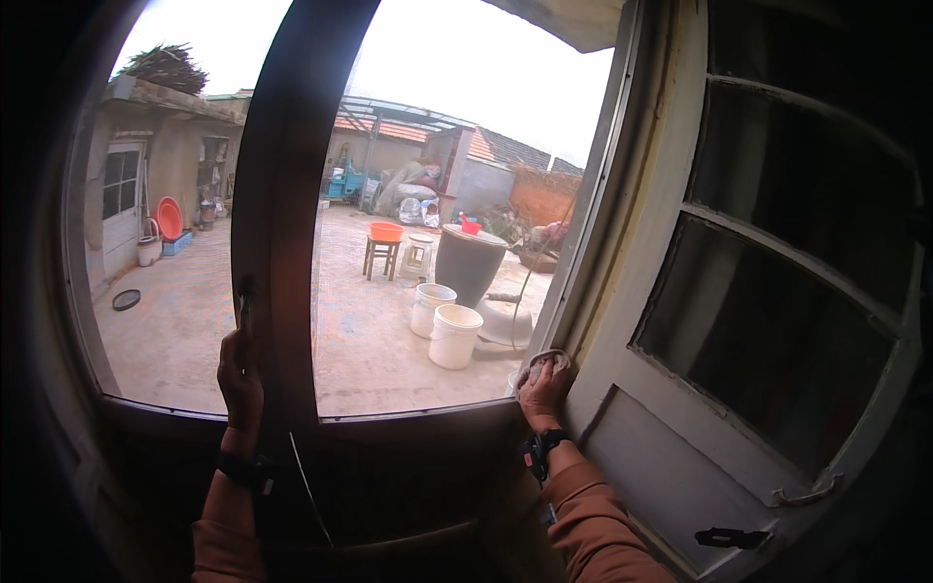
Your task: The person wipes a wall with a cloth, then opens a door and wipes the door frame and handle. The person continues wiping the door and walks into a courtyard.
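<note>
My right hand [544, 390] presses a crumpled light cloth [547, 361] against the lower right corner of a screen door [415, 414], where its side frame meets the lower rail. My left hand [240, 368] is raised at the dark middle upright [280, 218], its fingers closed around a door handle [246, 310], which is dim in the shade. Both wrists carry dark straps. Beyond the mesh lies a bright paved yard.
A white wooden door [619, 379] with glass panes stands swung in at the right, with a pull handle [807, 495] and a dark latch [731, 538]. Outside are white buckets [455, 339], a large dark vat [470, 266] and an orange basin [386, 232] on a stool.
</note>
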Demonstrator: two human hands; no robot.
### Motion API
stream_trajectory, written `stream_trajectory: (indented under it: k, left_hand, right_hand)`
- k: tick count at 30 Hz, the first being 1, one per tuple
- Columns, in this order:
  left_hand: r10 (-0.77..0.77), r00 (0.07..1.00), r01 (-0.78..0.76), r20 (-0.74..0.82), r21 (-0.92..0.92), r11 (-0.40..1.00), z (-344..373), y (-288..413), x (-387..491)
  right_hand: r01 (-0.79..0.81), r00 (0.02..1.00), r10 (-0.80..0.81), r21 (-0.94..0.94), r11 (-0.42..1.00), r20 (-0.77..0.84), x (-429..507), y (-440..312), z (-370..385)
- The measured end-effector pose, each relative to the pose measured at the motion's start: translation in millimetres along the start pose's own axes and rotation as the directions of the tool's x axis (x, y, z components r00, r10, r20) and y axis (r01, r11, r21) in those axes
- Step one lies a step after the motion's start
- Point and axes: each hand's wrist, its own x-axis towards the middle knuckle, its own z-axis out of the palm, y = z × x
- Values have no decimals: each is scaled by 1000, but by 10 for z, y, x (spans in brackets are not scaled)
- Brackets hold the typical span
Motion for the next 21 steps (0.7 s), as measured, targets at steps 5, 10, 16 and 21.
stream_trajectory:
  k: [5, 10, 16, 21]
  left_hand:
    - [28, 1000, -28, -6, 11, 1000, -1, 65, 19]
    - [-59, 998, 60, 11, -118, 991, 14, 136, 2]
    - [57, 997, -60, -53, -60, 996, 22, 184, 22]
    - [19, 999, -24, -45, -107, 994, 16, 223, 25]
  right_hand:
    - [-66, 994, 65, -7, 998, -87, -358, 79, 239]
    - [-337, 938, 307, 209, 918, 163, -478, 269, 343]
    - [-770, 637, 384, 534, 349, 668, -412, 57, -126]
    - [-684, 705, 361, 720, 120, 610, -171, -857, -603]
